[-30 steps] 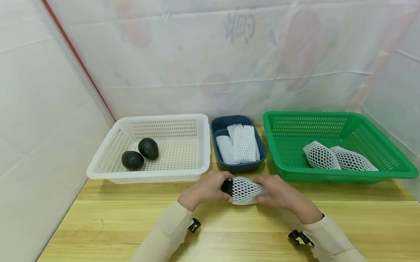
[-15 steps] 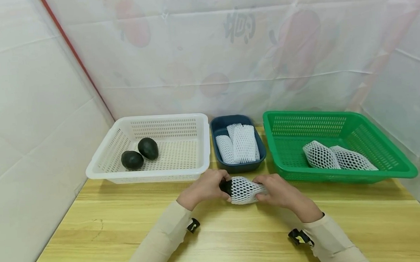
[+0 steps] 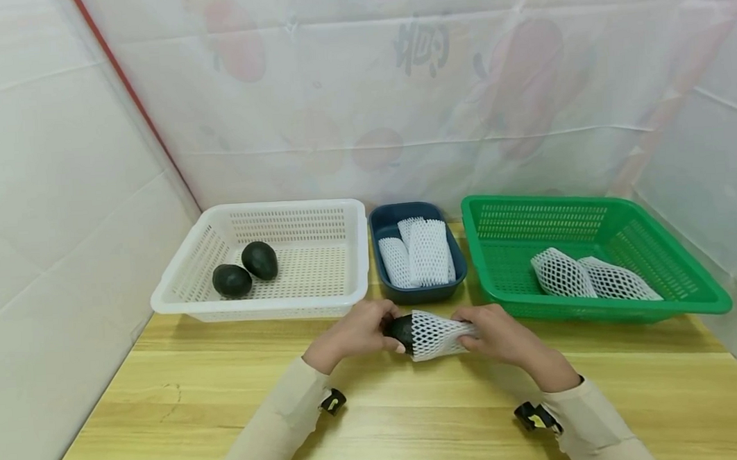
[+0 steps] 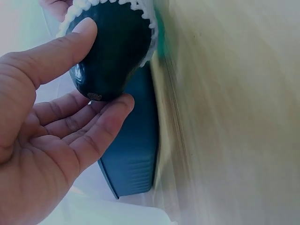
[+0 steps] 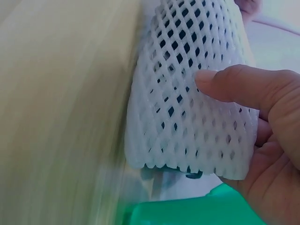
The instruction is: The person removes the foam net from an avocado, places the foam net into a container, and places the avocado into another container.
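A dark avocado (image 3: 401, 332) is partly inside a white foam net sleeve (image 3: 438, 335), above the table in the head view. My left hand (image 3: 358, 333) grips the avocado's bare end. In the left wrist view, the thumb lies along the avocado (image 4: 117, 51), with fingers under its tip and the net's scalloped edge around its far part. My right hand (image 3: 499, 338) pinches the sleeve near its other end. Close up in the right wrist view, the thumb presses on the foam net (image 5: 187, 103), whose near end looks flattened.
Two avocados (image 3: 260, 261) lie in a white basket (image 3: 310, 302) at left. A dark blue bin (image 3: 418, 295) in the middle holds several foam sleeves (image 3: 429, 253). The green basket (image 3: 507, 250) at right contains two netted items (image 3: 562, 273). Wooden table (image 3: 416, 422) lies beneath.
The right hand has shifted slightly right with the sleeve. More of the avocado's dark skin shows beside my left hand than before.
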A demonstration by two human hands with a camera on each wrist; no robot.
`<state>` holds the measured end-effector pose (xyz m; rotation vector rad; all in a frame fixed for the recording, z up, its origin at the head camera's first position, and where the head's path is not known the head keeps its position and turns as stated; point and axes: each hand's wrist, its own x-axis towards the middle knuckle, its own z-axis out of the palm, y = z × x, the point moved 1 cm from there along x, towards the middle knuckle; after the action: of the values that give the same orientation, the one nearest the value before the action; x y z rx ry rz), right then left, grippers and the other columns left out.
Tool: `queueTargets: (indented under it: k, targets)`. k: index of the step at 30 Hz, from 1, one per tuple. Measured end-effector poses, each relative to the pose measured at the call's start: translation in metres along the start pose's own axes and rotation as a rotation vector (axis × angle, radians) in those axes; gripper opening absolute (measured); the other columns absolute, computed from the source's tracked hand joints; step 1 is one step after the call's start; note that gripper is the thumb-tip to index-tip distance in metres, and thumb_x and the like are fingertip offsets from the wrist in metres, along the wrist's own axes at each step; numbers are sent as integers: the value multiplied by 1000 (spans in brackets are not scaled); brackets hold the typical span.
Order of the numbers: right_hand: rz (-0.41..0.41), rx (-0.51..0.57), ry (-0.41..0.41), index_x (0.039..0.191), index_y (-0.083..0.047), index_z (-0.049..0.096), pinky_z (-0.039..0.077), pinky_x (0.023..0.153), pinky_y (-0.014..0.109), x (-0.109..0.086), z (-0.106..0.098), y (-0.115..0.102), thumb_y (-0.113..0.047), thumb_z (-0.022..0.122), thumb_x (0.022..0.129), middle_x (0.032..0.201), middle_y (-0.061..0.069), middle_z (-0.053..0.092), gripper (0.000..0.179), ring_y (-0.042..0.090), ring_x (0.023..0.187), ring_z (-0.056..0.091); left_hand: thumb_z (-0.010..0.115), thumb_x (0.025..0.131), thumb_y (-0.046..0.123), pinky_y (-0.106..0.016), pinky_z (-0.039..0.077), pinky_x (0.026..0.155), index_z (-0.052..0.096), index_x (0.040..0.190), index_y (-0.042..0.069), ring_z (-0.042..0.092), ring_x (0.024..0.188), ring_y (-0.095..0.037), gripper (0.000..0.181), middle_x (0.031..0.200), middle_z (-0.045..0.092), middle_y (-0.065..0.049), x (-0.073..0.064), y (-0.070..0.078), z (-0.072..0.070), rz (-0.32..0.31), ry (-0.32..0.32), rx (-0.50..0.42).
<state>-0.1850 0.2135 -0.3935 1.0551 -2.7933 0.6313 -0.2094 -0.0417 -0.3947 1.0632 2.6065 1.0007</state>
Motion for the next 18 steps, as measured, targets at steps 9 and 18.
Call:
queueTargets:
  k: [9, 18]
  targets:
    - [17, 29, -10, 87, -7, 64, 47, 61, 30, -5, -1, 4, -2, 74, 72, 80, -5, 62, 19, 9, 68, 53, 82, 71, 17, -24, 46, 72, 60, 97, 5, 58, 79, -14, 36, 88, 61, -2, -6, -3, 1, -18, 13, -11]
    - [24, 26, -6, 94, -3, 63, 49, 64, 34, -5, -1, 3, -3, 73, 72, 85, 0, 63, 24, 13, 73, 55, 81, 72, 21, -24, 45, 71, 60, 102, 4, 56, 80, -15, 40, 90, 61, -2, -7, -5, 1, -14, 9, 39]
